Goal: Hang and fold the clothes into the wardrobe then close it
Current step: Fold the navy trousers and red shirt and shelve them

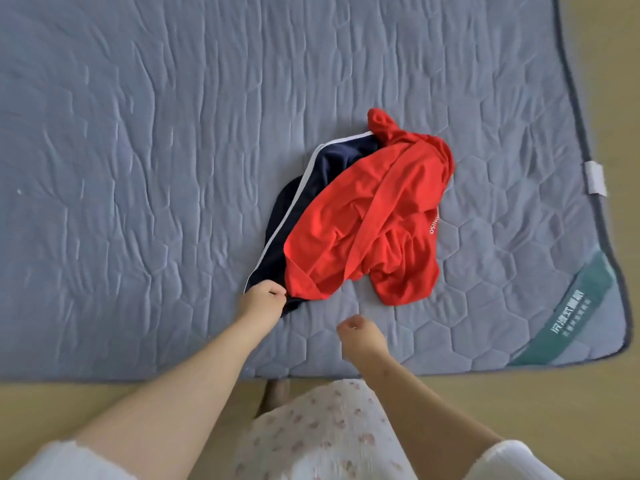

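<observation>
A crumpled red T-shirt (374, 216) lies in a heap on the grey quilted bed mat (138, 168). Under it, to its left, lies a navy garment with white side stripes (311, 188). My left hand (261, 299) grips the near corner of the navy garment, fingers curled round the cloth. My right hand (360, 336) hovers over the mat just in front of the red shirt, fingers curled, holding nothing. The wardrobe is out of view.
The mat's near edge and right edge border a pale wooden floor (519, 410). A green label band (568, 313) crosses the mat's near right corner and a white tag (596, 177) sits on its right edge. My patterned clothing fills the bottom middle.
</observation>
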Tool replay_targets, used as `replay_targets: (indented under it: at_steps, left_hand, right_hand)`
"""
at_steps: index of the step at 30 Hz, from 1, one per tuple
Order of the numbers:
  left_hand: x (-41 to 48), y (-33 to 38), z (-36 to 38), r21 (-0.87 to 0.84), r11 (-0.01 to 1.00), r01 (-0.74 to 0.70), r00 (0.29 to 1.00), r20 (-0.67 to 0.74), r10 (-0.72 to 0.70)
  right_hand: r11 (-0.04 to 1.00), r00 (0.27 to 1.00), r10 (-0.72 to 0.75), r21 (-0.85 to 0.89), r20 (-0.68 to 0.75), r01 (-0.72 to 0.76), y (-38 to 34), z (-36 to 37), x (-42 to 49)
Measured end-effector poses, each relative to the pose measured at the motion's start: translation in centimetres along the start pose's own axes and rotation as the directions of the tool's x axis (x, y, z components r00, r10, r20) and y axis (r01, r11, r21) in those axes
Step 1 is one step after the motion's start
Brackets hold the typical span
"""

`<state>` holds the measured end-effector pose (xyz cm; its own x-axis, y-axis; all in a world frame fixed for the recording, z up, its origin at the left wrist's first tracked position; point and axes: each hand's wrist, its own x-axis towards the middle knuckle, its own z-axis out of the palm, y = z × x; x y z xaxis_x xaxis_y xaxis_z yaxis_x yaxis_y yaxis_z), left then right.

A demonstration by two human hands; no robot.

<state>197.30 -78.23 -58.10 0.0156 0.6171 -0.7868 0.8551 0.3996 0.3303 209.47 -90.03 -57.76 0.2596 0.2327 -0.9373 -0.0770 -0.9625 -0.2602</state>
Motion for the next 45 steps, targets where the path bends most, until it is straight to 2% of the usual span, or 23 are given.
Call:
replay_targets:
  at_steps: [4,6,8,10,12,14,16,21,25,29,32,35,38,41,45]
  left_hand:
    - [2.8,-2.9,2.3,-0.145,0.985,0.097,0.993,-0.059,-0.106]
    - [4.2,-4.3,3.2,-0.047,0.995,0.094,0.973,-0.206,-0.101]
    - [5.7,-5.5,3.8,0.112,0.992,0.059,0.962,-0.273,-0.027]
    - [7.1,-6.2,4.3,0.158,0.987,0.012,0.975,-0.220,0.023]
    - [8.2,-6.6,4.6,0.040,0.999,0.025,0.992,-0.124,-0.019]
    - [8.7,-6.9,4.3,-0.142,0.985,0.101,0.995,-0.003,-0.102]
    - [8.8,-7.3,3.7,-0.183,0.976,0.119,0.989,0.104,-0.101]
    - [6.2,-7.1,-0.1,-0.296,0.955,0.018,0.989,0.143,0.025]
    - [2.9,-6.7,-5.4,-0.461,0.887,-0.021,0.983,0.151,0.102]
    - [-1.1,-4.8,-10.6,-0.542,0.820,-0.186,0.982,-0.076,0.173]
    - [-4.9,-2.6,-13.9,-0.582,0.775,-0.246,0.969,-0.150,0.196]
    - [-8.7,-0.2,-16.1,-0.555,0.778,-0.295,0.951,-0.091,0.296]
    - [-12.3,1.3,-17.7,-0.527,0.788,-0.317,0.925,0.012,0.380]
    - [-15.6,2.6,-17.5,-0.443,0.795,-0.414,0.863,0.088,0.498]
    - [-18.9,3.8,-15.9,-0.306,0.769,-0.561,0.769,0.151,0.622]
  right_hand:
    - [0.997,0.995,0.070,0.036,0.068,-0.073,1.5,2.4,4.2]
    - [0.991,0.993,0.092,0.094,0.077,-0.099,1.9,3.3,5.8]
    - [0.979,0.994,0.097,0.174,0.048,-0.104,2.0,3.9,7.3]
    - [0.972,0.997,0.075,0.223,0.009,-0.076,2.0,4.3,8.7]
    - [0.970,0.999,0.051,0.239,-0.012,-0.047,1.9,4.8,9.5]
    - [0.965,0.998,0.070,0.255,0.000,-0.068,2.0,5.5,9.4]
    - [0.954,0.995,0.093,0.283,0.043,-0.101,2.0,6.2,8.6]
    - [0.847,0.995,0.048,0.523,0.093,-0.090,0.0,6.6,6.0]
    - [0.791,0.983,-0.016,0.604,0.184,-0.100,-2.9,6.3,2.4]
    - [0.753,0.975,-0.124,0.657,0.183,-0.027,-6.1,5.5,-2.4]
    - [0.827,0.965,-0.211,0.556,0.158,0.090,-8.2,4.5,-7.2]
    - [0.818,0.944,-0.275,0.561,0.185,0.128,-10.2,3.4,-12.4]
    - [0.713,0.936,-0.268,0.700,0.227,0.035,-11.4,2.7,-16.8]
    - [0.656,0.944,-0.241,0.755,0.224,-0.011,-12.1,1.7,-19.8]
    - [0.689,0.951,-0.289,0.714,0.109,0.128,-12.2,0.3,-21.8]
